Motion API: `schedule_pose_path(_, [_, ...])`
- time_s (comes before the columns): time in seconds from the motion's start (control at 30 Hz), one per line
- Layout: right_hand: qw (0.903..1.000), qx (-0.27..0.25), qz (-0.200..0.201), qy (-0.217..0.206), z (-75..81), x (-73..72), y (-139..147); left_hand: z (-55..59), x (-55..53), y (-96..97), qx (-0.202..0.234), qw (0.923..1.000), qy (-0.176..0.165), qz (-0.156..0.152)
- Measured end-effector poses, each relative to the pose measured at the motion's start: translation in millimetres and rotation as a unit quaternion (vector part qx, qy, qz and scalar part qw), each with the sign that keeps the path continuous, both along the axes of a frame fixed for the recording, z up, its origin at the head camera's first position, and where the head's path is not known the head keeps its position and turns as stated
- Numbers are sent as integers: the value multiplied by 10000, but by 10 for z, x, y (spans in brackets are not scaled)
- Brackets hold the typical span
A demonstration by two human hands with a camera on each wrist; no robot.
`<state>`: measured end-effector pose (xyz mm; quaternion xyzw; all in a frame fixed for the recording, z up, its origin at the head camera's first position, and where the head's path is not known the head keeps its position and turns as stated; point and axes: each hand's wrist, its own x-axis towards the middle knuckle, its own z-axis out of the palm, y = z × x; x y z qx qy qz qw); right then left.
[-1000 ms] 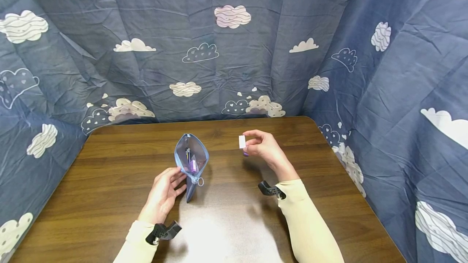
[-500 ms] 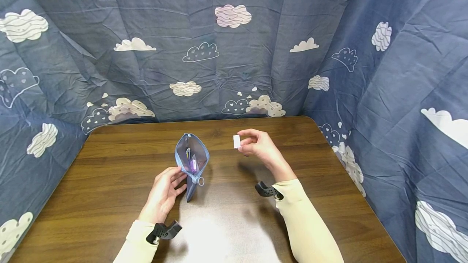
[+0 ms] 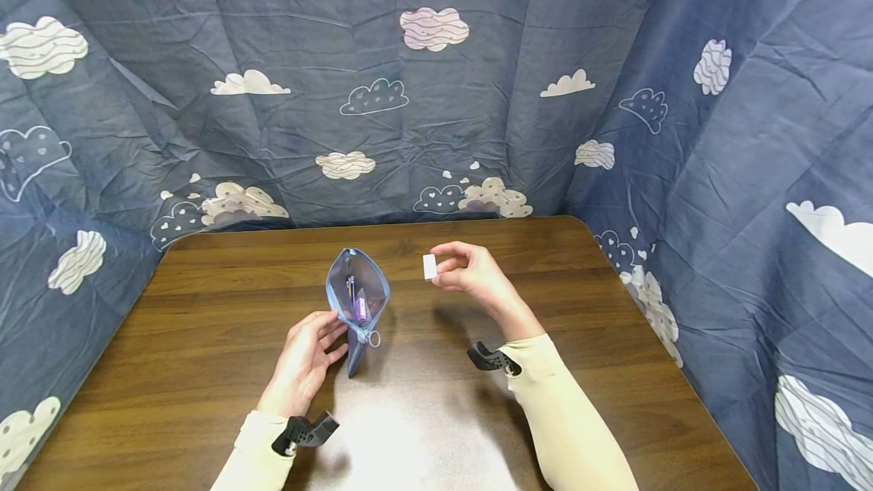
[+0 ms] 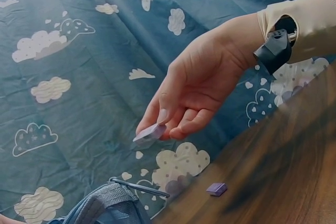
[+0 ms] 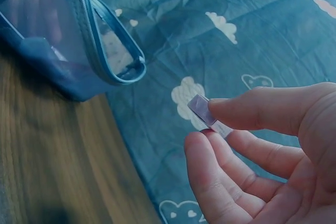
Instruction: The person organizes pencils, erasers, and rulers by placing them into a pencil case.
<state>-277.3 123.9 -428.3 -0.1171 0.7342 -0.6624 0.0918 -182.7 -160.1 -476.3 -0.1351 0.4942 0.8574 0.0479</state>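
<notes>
My right hand (image 3: 470, 279) pinches a small white and pale-purple eraser (image 3: 430, 267) between thumb and fingertips, above the table to the right of the pencil case. In the right wrist view the eraser (image 5: 202, 109) shows its pale-purple side under the thumb. The see-through blue pencil case (image 3: 344, 290) stands with its zipped mouth spread wide. My left hand (image 3: 303, 362) holds its near left side, the index finger at the rim; some fingers are hidden behind it. Inside lie a purple item (image 3: 361, 308) and thin pens or pencils (image 3: 351, 288).
A small purple block (image 4: 216, 189) lies on the wooden table (image 4: 294, 145) below my right hand in the left wrist view. A zipper pull ring (image 3: 374, 339) hangs at the case's near corner. Cloud-print cloth (image 3: 477, 97) borders the table behind and on the right.
My right hand has moved left with the eraser, closer to the pencil case. The left hand and the case have stayed in place.
</notes>
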Motion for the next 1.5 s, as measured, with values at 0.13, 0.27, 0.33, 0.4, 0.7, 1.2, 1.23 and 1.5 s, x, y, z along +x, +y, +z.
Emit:
schedule_pose_path(0.13, [9999,94,115,82,22,11,-56,12,-3,-4,22,10000,-8,13])
schedule_pose_path(0.27, [9996,130,186,164,49,26,-100,25,1,-1,36,10000,-9,1])
schedule_pose_path(0.33, [9994,155,230,197,63,32,-120,29,3,1,33,10000,-20,8])
schedule_pose_path(0.4, [9994,147,257,201,72,32,-142,28,4,2,17,10000,-37,25])
schedule_pose_path(0.7, [9989,170,387,226,116,28,-248,9,-3,5,25,9999,-96,60])
schedule_pose_path(1.2, [9960,205,703,513,191,30,-414,18,8,-1,4,10000,-59,12])
schedule_pose_path(1.23, [9956,216,730,538,198,29,-426,18,6,-1,14,10000,-67,11])
schedule_pose_path(1.5, [9934,312,838,716,265,25,-531,20,-1,0,45,10000,-74,6])
